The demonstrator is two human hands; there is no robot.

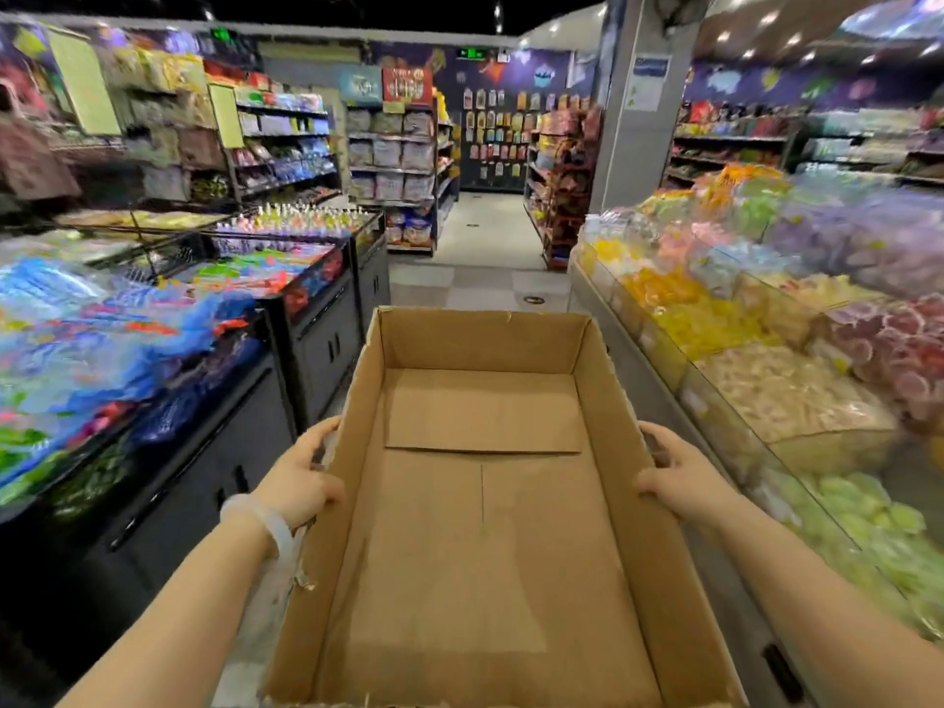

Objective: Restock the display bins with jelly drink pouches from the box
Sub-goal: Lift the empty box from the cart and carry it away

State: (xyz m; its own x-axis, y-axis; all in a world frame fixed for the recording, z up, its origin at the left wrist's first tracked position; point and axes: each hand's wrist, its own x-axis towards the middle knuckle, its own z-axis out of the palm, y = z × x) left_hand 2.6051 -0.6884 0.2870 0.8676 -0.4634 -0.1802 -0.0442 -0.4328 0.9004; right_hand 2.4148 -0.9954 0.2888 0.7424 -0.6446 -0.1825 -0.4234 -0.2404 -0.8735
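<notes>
An open brown cardboard box (480,503) fills the lower middle of the head view, held out over a shop aisle. Nothing lies inside it; only its bare cardboard floor shows. My left hand (301,475) grips the box's left wall, fingers curled round the outside. My right hand (679,477) grips the right wall the same way. Display bins (766,380) with clear front panels run along the right, piled with yellow, pink, white and green packets. More bins (102,319) heaped with blue and multicoloured pouches lie on the left.
A tiled aisle (485,278) runs straight ahead between the two bin counters. Black cabinets (327,344) stand under the left bins. Tall shelves of goods line the back, and a grey pillar (638,120) rises at the right.
</notes>
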